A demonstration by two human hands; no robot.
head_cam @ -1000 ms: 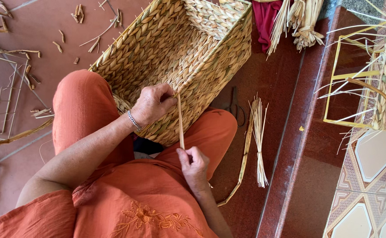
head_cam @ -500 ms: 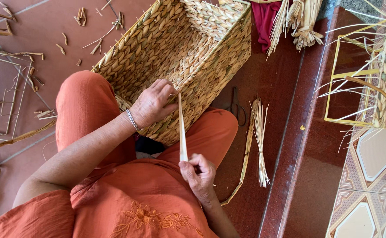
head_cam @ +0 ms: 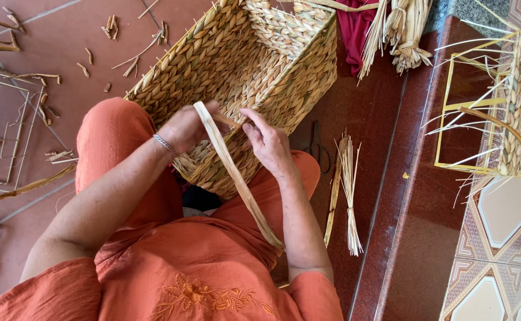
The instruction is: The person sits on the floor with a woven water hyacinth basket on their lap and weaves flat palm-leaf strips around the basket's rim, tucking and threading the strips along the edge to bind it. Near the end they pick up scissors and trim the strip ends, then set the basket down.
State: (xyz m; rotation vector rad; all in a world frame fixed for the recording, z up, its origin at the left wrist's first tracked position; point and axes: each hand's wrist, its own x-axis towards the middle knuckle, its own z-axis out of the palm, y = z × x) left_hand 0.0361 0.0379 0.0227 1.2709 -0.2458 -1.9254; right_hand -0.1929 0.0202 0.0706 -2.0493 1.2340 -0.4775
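Fingers [head_cam: 204, 116] of the left hand [head_cam: 183, 128] are pinched on the upper end of a long flat straw strip [head_cam: 237, 178], which runs down from the basket's near wall across the lap to the orange shirt [head_cam: 183, 261]. The right hand [head_cam: 269, 142] sits just beside it, its fingers [head_cam: 250, 122] partly curled and pressed against the weave at the basket's edge; whether they grasp a strand there I cannot tell. A thin bracelet [head_cam: 165, 144] circles the left wrist.

Both hands work at the near side of a rectangular woven basket [head_cam: 237, 59], tipped on the person's orange-trousered knees with its open mouth facing the camera.

To the right of the lap, on the red-brown floor [head_cam: 64, 41], lies a tied bundle of pale straw [head_cam: 350, 190], with dark scissors [head_cam: 317, 145] just beyond it. Short straw scraps [head_cam: 115, 24] are scattered on the floor to the left, near a thin wire frame [head_cam: 5, 131].

Farther off, past a raised step, a yellow wire frame [head_cam: 451, 113] partly woven with braid stands on patterned tiles, and a hanging straw bunch [head_cam: 403, 30] and dark red cloth [head_cam: 361, 27] lie behind the basket.
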